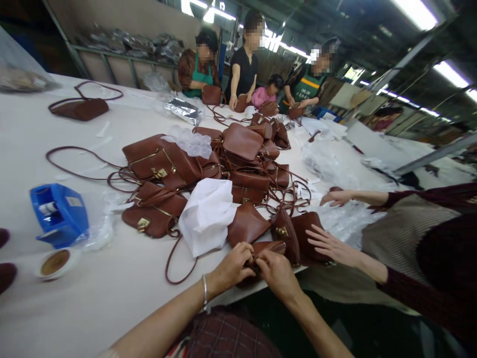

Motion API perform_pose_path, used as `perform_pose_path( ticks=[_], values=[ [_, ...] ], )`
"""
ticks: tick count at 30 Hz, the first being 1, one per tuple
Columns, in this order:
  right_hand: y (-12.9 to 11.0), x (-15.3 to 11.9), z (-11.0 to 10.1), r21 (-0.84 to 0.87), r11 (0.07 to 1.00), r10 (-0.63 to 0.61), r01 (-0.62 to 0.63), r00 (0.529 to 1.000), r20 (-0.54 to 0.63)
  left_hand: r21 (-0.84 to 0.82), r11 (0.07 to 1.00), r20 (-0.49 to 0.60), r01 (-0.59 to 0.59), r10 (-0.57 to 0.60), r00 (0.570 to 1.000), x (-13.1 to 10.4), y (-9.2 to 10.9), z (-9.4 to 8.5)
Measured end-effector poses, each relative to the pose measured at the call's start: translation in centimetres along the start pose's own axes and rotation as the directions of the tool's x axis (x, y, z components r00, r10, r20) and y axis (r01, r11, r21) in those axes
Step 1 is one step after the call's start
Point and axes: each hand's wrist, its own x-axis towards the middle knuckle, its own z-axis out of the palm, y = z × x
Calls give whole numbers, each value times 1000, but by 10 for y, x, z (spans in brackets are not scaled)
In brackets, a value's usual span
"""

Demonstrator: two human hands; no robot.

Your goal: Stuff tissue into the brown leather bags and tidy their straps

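Both the left hand (231, 268) and right hand (278, 272) pinch the brown leather handbag (266, 248) at the worktop (112, 288) edge, fingers closed on its top edge running left-right between them.

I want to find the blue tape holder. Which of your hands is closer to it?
Left. My left hand grips a brown bag at the table edge, on the side toward the blue tape holder. My right hand, gripping the same bag, is farther away.

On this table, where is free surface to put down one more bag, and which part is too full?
Bare table lies between the tape roll, the white paper and the left hand. More room shows between the lone bag and the blue dispenser. The heap of brown bags is crowded; both hands grip a bag at its edge.
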Motion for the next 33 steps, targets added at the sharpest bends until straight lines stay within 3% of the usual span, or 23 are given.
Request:
perform_pose_path(
  ticks=[2,4,7,11,17,24,27,30,33],
  values=[
    [-1,0,1,-45,999,-13,12,1000,-21,20,999,25,-27,26,999,-3,2,1],
    [3,0,1,110,986,125,-127,992,22,36,999,11,-29,29,1000,-7,5,2],
    [11,0,0,350,892,274,-286,958,84,47,998,-89,44,-40,995,-10,12,7],
    [16,-2,-2,483,832,276,-272,959,65,32,990,-172,135,-128,977,-7,18,14],
    [21,-6,-3,627,731,252,-270,960,119,-10,994,-185,106,-106,977,-2,13,14],
    [17,-9,-7,524,820,173,-233,972,162,-32,999,-177,35,-40,983,-2,8,16],
    [1,-10,-4,278,956,74,-97,993,91,-30,999,-184,41,-46,982,-1,6,22],
    [-7,-12,2,59,998,-22,22,1000,-7,-39,998,-168,53,-58,984,1,3,25],
    [-1,-13,7,211,972,112,-108,994,-7,-83,996,-101,37,-45,994,2,1,15]
  ],
)
